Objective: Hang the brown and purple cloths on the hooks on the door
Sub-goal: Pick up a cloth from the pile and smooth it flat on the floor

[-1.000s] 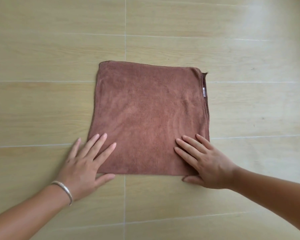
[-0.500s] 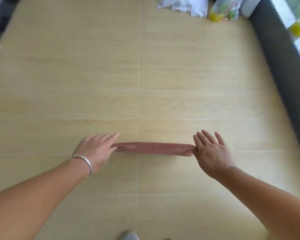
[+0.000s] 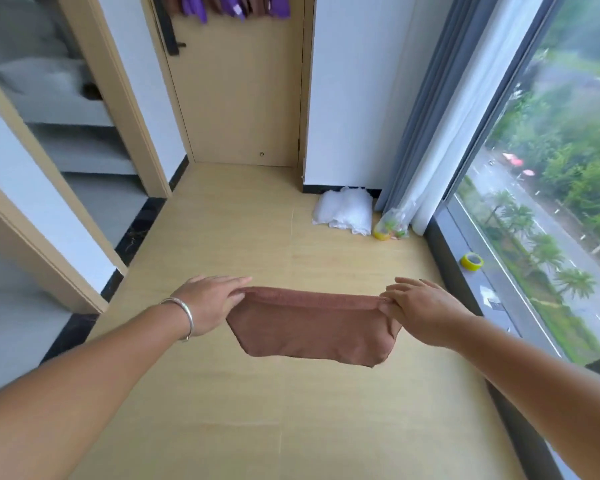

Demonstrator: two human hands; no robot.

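Aloft, brown cloth (image 3: 312, 327) edge pinched: left hand (image 3: 210, 304), right hand (image 3: 420, 310).

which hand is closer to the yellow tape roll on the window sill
Right. The right hand grips the brown cloth's end on the window side, below-left of the yellow tape roll; the left hand grips the far end.

Pale wood-look floor (image 3: 326, 427). Crumpled white fabric bundle (image 3: 343, 210) against the far wall; clear plastic bag of yellow and green items (image 3: 392, 226) just beside it. Grey and white curtains (image 3: 440, 109). Yellow tape roll (image 3: 471, 261) on dark windowsill (image 3: 499, 299).
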